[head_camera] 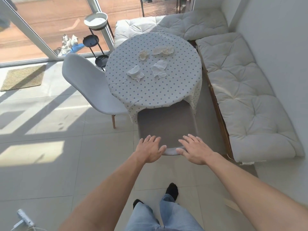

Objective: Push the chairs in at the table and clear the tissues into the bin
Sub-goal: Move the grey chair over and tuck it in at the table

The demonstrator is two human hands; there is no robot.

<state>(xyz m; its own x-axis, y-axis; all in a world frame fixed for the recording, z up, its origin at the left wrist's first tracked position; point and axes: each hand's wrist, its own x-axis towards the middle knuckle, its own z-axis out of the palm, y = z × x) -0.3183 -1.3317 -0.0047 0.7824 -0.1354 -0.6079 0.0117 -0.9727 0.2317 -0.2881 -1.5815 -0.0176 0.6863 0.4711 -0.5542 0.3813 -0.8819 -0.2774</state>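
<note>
Grey chair (166, 122) under both flat hands; cushioned bench (241, 97) crowds its right.

The round table (166, 90) is being covered by a dotted tablecloth (120, 47); four crumpled tissues (135, 74) are lying on it, toward its far side.

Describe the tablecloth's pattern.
The tablecloth is white with small dark floral dots; head view.

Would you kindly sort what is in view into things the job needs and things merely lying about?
Job: near chair, side chair, tissues, table, left hand, right hand.
Lying about: cushions, plant stand, doormat, shoes.
</note>
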